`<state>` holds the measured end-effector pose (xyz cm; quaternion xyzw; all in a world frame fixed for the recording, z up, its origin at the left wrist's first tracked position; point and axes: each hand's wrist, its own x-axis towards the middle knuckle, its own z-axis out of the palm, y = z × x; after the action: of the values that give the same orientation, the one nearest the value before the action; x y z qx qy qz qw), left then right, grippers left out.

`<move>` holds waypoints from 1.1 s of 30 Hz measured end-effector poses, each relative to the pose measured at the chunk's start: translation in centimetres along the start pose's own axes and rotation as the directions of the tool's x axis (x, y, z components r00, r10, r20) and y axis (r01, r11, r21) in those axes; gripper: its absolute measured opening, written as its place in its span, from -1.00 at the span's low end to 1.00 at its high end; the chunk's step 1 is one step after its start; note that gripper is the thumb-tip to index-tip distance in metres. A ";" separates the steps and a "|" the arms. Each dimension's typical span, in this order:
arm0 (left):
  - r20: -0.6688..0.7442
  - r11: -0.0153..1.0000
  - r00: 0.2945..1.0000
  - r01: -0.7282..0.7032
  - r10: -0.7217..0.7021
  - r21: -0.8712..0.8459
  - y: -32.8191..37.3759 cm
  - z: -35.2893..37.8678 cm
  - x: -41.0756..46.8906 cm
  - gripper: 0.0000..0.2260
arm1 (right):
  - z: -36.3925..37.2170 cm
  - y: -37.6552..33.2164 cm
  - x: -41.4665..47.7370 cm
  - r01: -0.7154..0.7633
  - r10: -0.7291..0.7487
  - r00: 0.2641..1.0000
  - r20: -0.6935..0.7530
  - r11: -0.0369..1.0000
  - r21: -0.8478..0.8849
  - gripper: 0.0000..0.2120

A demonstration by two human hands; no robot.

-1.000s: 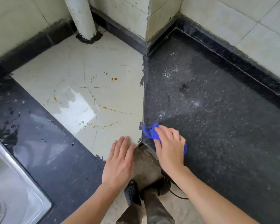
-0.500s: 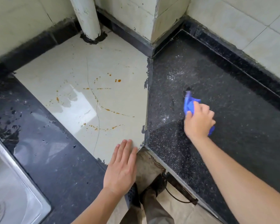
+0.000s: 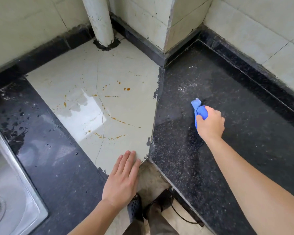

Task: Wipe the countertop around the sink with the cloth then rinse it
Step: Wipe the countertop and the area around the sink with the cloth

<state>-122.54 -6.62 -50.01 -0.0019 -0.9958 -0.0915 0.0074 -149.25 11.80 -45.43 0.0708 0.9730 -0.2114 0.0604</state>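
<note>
a blue cloth (image 3: 199,110) is gripped in the right hand (image 3: 210,123), right of centre in the frame, with the fingers curled round it, and is pressed onto the dark speckled tabletop (image 3: 244,141). a bunched end of the cloth is left sticking out beyond the hand toward the upper left. the left hand (image 3: 121,178) is laid flat at the lower middle, its fingers (image 3: 126,160) straight and held together, with nothing held. the tips are set on the near corner of a pale tiled section (image 3: 85,78) of the tabletop; the palm appears to hang past the edge, though this cannot be told for sure. orange-brown spots (image 3: 126,89) and a wet patch (image 3: 85,106) are spread over the pale section. a steel sink (image 3: 10,184) is cut off by the lower left edge. a white pipe (image 3: 98,19) is stood at the top, left of centre. dark shoes (image 3: 136,207) are seen on the floor (image 3: 151,180) at the bottom.
</note>
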 end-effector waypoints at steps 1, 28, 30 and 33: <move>0.000 1.000 1.000 0.005 -0.005 -0.003 0.0 0.0 0.0 -0.61 | 1.3 -0.8 -0.8 0.075 -0.077 0.997 -0.021 0.995 -0.070 -0.60; 0.013 0.971 0.971 0.239 -0.240 0.014 5.3 0.7 12.7 -0.58 | 4.4 -5.8 3.8 0.605 -0.626 0.755 0.195 0.780 0.163 -0.59; 0.012 0.972 0.972 0.236 -0.236 0.014 5.3 0.6 12.6 -0.58 | 2.4 -5.6 5.6 0.498 -0.612 0.724 0.319 0.783 0.372 -0.59; 0.026 0.971 0.971 0.238 -0.239 0.038 5.3 0.4 12.7 -0.56 | -2.6 -1.6 9.6 0.244 -0.390 0.887 0.248 0.851 0.466 -0.62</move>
<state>-135.17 -1.29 -49.24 0.1164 -0.9902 -0.0745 -0.0189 -159.20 12.56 -43.85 -0.1182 0.8774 -0.4325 0.1709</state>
